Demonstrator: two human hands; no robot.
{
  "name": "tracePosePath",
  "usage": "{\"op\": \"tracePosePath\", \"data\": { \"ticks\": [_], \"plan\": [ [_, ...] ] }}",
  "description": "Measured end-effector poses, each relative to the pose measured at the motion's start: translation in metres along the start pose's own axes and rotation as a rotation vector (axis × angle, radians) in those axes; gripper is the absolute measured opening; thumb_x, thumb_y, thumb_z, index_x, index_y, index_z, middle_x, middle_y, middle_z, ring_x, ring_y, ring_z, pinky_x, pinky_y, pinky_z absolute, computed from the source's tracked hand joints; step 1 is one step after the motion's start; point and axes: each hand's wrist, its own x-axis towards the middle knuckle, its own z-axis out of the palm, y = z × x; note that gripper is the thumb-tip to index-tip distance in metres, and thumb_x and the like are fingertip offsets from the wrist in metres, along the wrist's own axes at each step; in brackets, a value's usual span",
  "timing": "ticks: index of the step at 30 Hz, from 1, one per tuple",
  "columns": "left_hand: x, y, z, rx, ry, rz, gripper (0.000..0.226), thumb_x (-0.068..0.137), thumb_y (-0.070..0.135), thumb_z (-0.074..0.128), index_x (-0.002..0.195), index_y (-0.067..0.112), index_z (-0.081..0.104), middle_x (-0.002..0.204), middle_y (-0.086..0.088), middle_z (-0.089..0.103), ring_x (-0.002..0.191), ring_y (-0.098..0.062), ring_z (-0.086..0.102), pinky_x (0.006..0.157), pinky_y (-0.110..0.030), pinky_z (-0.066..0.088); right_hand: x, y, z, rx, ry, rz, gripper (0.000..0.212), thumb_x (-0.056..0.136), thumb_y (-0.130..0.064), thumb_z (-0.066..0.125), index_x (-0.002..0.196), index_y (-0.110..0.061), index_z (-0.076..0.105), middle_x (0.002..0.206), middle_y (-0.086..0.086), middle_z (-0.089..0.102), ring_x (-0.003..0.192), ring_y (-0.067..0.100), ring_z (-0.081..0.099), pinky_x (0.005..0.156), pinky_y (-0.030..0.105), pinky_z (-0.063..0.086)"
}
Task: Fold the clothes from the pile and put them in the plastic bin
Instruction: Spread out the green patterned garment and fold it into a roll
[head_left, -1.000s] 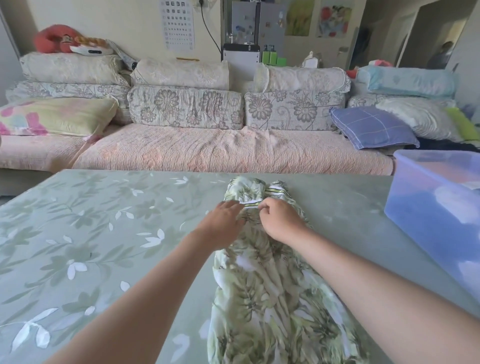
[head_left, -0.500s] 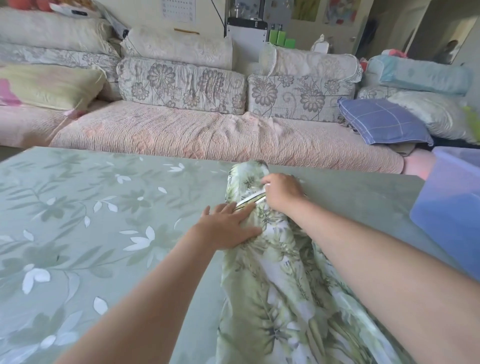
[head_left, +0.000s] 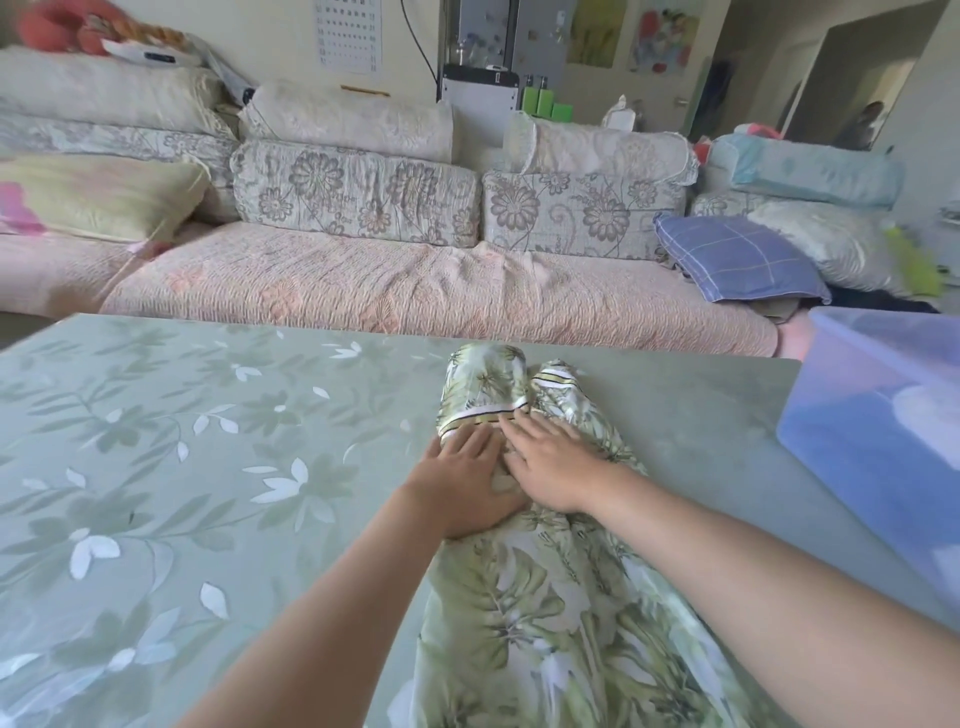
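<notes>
Green leaf-print garment (head_left: 519, 597) lies lengthwise on floral table (head_left: 182, 467), its striped hem folded back at far end. Left hand (head_left: 462, 483) lies flat on cloth, fingers straight and together, pressing down. Right hand (head_left: 550, 467) is just beside it, touching, fingers spread flat over fold. Blue plastic bin (head_left: 883, 441) stands at right, apart from garment. Sofa (head_left: 415, 291) behind table.

The single head view looks forward and down from above the tabletop's (head_left: 156, 467) near edge, close over it, facing the far edge and the sofa (head_left: 415, 291) beyond.
</notes>
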Motion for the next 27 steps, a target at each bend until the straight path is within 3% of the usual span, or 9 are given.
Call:
{"op": "tracePosePath", "data": {
  "ticks": [3, 7, 11, 16, 21, 23, 25, 27],
  "plan": [
    [-0.009, 0.012, -0.009, 0.056, -0.011, -0.006, 0.095, 0.088, 0.071, 0.036, 0.157, 0.017, 0.0, 0.164, 0.002, -0.004, 0.151, -0.018, -0.008, 0.121, -0.047, -0.005, -0.018, -0.004, -0.009, 0.019, 0.061, -0.003, 0.06, 0.105, -0.045, 0.017, 0.159, -0.026, 0.002, 0.166, 0.001, -0.01, 0.153, 0.019, -0.01, 0.124, 0.047, -0.003],
    [-0.024, 0.035, -0.011, 0.074, 0.033, 0.093, 0.082, 0.091, 0.052, 0.038, 0.157, 0.017, 0.003, 0.165, 0.001, 0.0, 0.151, -0.017, -0.004, 0.122, -0.043, 0.0, -0.06, -0.013, -0.008, 0.075, 0.13, 0.025, 0.058, 0.105, -0.036, 0.019, 0.16, -0.022, 0.004, 0.166, 0.0, -0.012, 0.153, 0.018, -0.009, 0.124, 0.048, -0.002],
    [-0.052, 0.048, -0.003, 0.022, -0.044, 0.104, 0.074, 0.096, 0.044, 0.037, 0.157, 0.02, 0.005, 0.165, 0.003, -0.001, 0.15, -0.013, -0.004, 0.122, -0.041, 0.001, -0.109, -0.02, 0.007, 0.079, 0.047, 0.073, 0.06, 0.104, -0.039, 0.017, 0.159, -0.022, -0.001, 0.166, 0.004, -0.013, 0.153, 0.022, -0.011, 0.123, 0.051, -0.003],
    [-0.089, 0.051, 0.003, 0.048, -0.105, 0.094, 0.075, 0.098, 0.053, 0.036, 0.157, 0.019, 0.006, 0.164, 0.004, -0.005, 0.15, -0.013, -0.009, 0.122, -0.039, -0.003, -0.16, -0.026, 0.017, 0.099, -0.118, 0.045, 0.06, 0.103, -0.044, 0.011, 0.157, -0.03, -0.013, 0.163, 0.001, -0.023, 0.151, 0.022, -0.018, 0.123, 0.048, -0.004],
    [-0.112, 0.051, -0.004, -0.223, -0.1, 0.062, 0.064, 0.099, 0.043, 0.046, 0.155, 0.021, 0.024, 0.163, 0.0, 0.014, 0.15, -0.017, 0.009, 0.122, -0.035, 0.004, -0.18, -0.025, 0.012, 0.126, -0.04, -0.006, 0.058, 0.105, -0.044, 0.012, 0.158, -0.03, -0.006, 0.164, 0.001, -0.02, 0.151, 0.02, -0.017, 0.124, 0.045, -0.004],
    [-0.126, 0.054, -0.003, -0.26, -0.134, 0.058, 0.068, 0.098, 0.053, 0.042, 0.156, 0.024, 0.02, 0.163, 0.003, 0.009, 0.15, -0.015, 0.005, 0.122, -0.033, 0.001, -0.186, -0.029, 0.012, 0.137, -0.007, -0.04, 0.058, 0.104, -0.047, 0.011, 0.158, -0.032, -0.004, 0.163, -0.004, -0.018, 0.151, 0.018, -0.016, 0.124, 0.046, -0.003],
    [-0.143, 0.059, 0.004, -0.098, -0.17, 0.058, 0.087, 0.087, 0.077, 0.023, 0.157, 0.03, 0.004, 0.158, 0.013, -0.009, 0.149, -0.009, -0.008, 0.122, -0.035, -0.005, -0.194, -0.034, 0.018, 0.129, -0.054, -0.065, 0.058, 0.103, -0.05, 0.009, 0.157, -0.034, -0.007, 0.163, -0.005, -0.018, 0.151, 0.016, -0.016, 0.124, 0.047, -0.002],
    [-0.155, 0.064, 0.012, 0.05, -0.174, 0.038, 0.104, 0.069, 0.09, 0.004, 0.155, 0.032, -0.006, 0.159, 0.012, -0.015, 0.148, -0.011, -0.015, 0.122, -0.038, -0.007, -0.202, -0.038, 0.026, 0.138, -0.11, -0.085, 0.058, 0.103, -0.049, 0.009, 0.157, -0.035, -0.006, 0.164, -0.004, -0.016, 0.151, 0.015, -0.016, 0.123, 0.045, -0.004]
  ]
}}
